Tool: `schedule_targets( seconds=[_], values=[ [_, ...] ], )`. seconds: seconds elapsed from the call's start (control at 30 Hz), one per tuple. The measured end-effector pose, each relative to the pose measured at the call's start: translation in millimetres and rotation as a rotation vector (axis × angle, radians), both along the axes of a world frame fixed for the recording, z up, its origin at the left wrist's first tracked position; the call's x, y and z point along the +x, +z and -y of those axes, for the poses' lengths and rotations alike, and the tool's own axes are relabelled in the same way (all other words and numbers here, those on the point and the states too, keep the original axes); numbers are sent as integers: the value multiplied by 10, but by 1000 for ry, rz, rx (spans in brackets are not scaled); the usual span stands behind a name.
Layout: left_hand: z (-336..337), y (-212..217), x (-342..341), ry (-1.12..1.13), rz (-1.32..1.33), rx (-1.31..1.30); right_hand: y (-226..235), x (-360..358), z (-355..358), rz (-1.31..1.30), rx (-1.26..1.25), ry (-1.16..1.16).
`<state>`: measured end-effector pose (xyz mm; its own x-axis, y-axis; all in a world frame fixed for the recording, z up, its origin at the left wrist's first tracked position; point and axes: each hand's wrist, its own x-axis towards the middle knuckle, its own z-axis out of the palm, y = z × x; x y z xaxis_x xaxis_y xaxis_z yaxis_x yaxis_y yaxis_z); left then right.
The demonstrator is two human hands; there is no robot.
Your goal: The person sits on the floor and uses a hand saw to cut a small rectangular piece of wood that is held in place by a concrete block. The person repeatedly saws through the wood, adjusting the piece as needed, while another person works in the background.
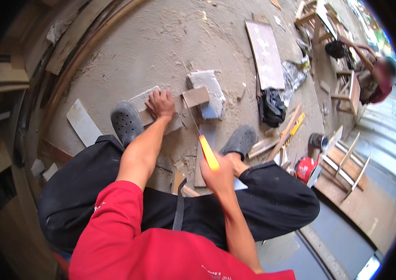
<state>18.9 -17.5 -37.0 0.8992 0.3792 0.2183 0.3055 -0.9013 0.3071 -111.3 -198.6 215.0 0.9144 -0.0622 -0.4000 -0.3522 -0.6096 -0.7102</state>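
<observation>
My right hand (218, 175) is closed round the yellow-orange handle (208, 154) of a handsaw. Its thin blade (191, 120) slants up and away to the edge of a short piece of wood (196, 97). That wood bridges two rough grey blocks, the right one (215, 95) dusted pale and the left one (140, 99) partly covered. My left hand (161, 103) presses down on the wood over the left block, fingers curled over it. How deep the blade sits in the wood is hard to tell.
My grey clogs (126, 123) flank the blocks. To the right lie a long board (265, 56), a black bag (271, 107), wood strips and a yellow-black tool (294, 130). Cans (318, 141) stand beyond my right knee. Another person (376, 77) works at far right; timber (74, 44) lines the left.
</observation>
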Motion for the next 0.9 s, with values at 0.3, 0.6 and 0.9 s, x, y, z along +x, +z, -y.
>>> schedule_targets(
  seconds=[0.3,0.6,0.9],
  values=[
    [21,4,-3,0,-15,44,391,-311,43,-6,33,-12],
    [-56,-118,-17,1,-44,36,108,-255,87,40,79,-54],
    [23,-37,22,0,-87,12,-414,-264,135,23,164,-109]
  ],
)
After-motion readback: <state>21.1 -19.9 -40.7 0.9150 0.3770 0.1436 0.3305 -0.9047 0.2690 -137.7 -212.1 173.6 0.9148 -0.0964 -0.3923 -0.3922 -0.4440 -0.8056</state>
